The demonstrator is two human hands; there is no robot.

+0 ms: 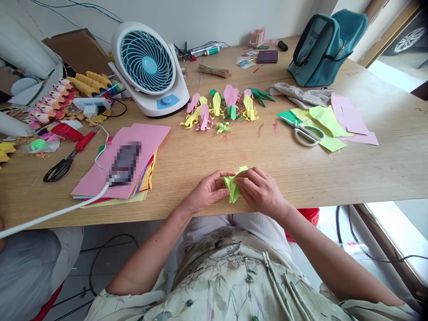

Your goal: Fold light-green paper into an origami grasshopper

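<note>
Between my two hands, just above the table's front edge, is a folded piece of light green paper (pixel 233 191). My left hand (pixel 213 191) pinches its left side with thumb and fingers. From the right, my right hand (pixel 259 189) grips the paper with curled fingers that cover part of it. Beyond them stands a cluster of folded paper figures, among them a pink one (pixel 204 118), a yellow one (pixel 249 108) and a small light green one (pixel 223 128). Scissors with white handles (pixel 308 135) lie to the right on loose green and pink paper sheets (pixel 351 116).
On the left, a blurred-out device (pixel 125 162) with a white cable rests on a stack of coloured paper (pixel 150 133). Black-handled scissors (pixel 60 167) lie beside it. A white fan (pixel 150 67) and a teal bag (pixel 326 49) stand farther back. Another person sits at far left.
</note>
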